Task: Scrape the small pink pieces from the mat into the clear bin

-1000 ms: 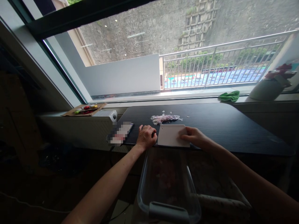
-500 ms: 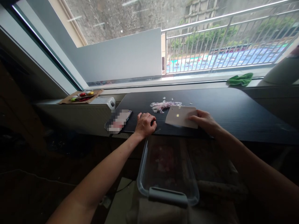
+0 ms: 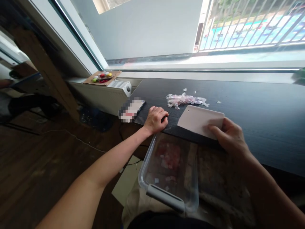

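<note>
My right hand [image 3: 232,136] grips the right end of a pale, thin flat sheet [image 3: 199,121] with a small hole near one corner. The sheet is tilted above the front edge of the dark table [image 3: 262,111]. Just beyond it lies a heap of small white and pinkish paper scraps [image 3: 184,100]. On the left, my left hand [image 3: 156,120] rests at the table's front edge with its fingers curled in; whatever they may hold is hidden. Below the edge sits a clear plastic box [image 3: 143,173] with a grey clip handle, scraps and something reddish inside.
A phone [image 3: 134,109], partly blurred out, lies at the table's left corner. Behind it, a radiator [image 3: 100,90] carries cardboard with small colourful items [image 3: 103,76]. A window with a railing runs along the back. At far left, part of another person [image 3: 21,105] shows.
The view has turned left and down. The pale sheet has drawn back slightly from the scraps toward the front edge. My left hand stays curled at the edge.
</note>
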Tool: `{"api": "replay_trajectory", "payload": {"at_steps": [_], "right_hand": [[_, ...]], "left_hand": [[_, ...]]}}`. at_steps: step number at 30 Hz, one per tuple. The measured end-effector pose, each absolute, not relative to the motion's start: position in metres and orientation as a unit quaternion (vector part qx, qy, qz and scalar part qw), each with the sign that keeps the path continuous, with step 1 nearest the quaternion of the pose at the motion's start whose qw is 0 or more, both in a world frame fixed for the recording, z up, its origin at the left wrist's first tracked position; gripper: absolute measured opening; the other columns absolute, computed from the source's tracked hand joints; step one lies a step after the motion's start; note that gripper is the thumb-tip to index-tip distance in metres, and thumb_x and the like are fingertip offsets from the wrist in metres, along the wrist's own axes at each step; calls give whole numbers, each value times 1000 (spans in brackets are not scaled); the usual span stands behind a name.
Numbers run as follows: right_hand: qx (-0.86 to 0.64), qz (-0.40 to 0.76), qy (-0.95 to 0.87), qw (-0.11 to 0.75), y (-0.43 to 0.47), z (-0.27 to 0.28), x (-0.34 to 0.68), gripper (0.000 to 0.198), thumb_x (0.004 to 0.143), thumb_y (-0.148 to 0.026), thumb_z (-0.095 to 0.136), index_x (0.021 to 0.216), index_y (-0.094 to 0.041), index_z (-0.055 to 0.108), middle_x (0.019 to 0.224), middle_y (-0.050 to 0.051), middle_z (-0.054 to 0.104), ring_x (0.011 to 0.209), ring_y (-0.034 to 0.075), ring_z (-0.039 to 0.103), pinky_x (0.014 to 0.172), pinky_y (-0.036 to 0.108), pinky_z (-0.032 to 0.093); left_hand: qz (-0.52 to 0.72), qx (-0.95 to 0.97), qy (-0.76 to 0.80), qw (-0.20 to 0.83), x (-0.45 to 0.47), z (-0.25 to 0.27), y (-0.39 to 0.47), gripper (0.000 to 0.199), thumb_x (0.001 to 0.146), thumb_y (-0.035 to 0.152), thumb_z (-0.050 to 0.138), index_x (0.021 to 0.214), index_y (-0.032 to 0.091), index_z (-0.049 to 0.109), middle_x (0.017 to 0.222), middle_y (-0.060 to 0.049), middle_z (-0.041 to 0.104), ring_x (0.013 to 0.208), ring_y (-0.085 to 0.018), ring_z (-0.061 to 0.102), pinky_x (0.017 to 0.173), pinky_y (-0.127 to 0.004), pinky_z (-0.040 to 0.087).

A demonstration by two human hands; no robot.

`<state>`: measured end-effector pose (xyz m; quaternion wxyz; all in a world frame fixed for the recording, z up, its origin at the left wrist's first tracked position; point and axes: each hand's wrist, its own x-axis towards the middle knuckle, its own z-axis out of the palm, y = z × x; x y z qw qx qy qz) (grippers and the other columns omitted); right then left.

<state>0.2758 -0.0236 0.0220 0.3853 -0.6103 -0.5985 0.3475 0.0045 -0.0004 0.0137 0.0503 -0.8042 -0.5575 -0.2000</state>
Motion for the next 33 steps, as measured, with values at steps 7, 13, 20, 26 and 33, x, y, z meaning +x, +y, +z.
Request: {"api": "replay_trajectory", "payload": {"at_steps": [7, 13, 20, 26, 33], "right_hand": [[-635, 366, -550, 401, -28, 24, 276, 10, 71, -32, 65, 79, -25, 63, 71, 0, 66, 66, 19, 59, 57, 27, 47], [-680, 328, -501, 423, -34, 24, 274, 12, 72, -34, 66, 81, -26, 63, 71, 0, 64, 64, 18, 56, 59, 29, 45], [-697, 321, -487, 417, -38, 30, 269, 11, 72, -33, 65, 79, -25, 61, 66, 0, 61, 59, 17, 53, 54, 28, 42], [-689, 314, -523, 391, -38, 28, 271, 8, 75, -34, 63, 76, -27, 60, 67, 0, 62, 62, 18, 55, 55, 28, 45], [-648, 337, -568, 379, -36, 22, 272, 12, 76, -34, 60, 80, -23, 60, 64, -1, 59, 58, 15, 52, 51, 25, 41]], "left_hand": [[-203, -813, -545, 16, 3, 15, -5, 19, 85, 26, 48, 95, 22, 63, 93, -4, 62, 96, -21, 54, 106, -41, 29], [-223, -822, -524, -14, 2, 17, -6, 17, 86, 28, 50, 96, 23, 63, 93, -4, 60, 96, -22, 53, 107, -47, 28], [-231, -822, -520, -35, 1, 19, -9, 19, 86, 28, 51, 99, 22, 62, 96, -5, 59, 99, -23, 53, 110, -50, 23], [-213, -821, -531, -8, 1, 19, -9, 18, 86, 29, 49, 98, 23, 62, 94, -4, 60, 97, -21, 54, 110, -47, 26], [-217, -819, -531, 24, 0, 18, -9, 18, 85, 26, 50, 96, 20, 63, 89, -3, 61, 93, -19, 56, 106, -43, 33]]}}
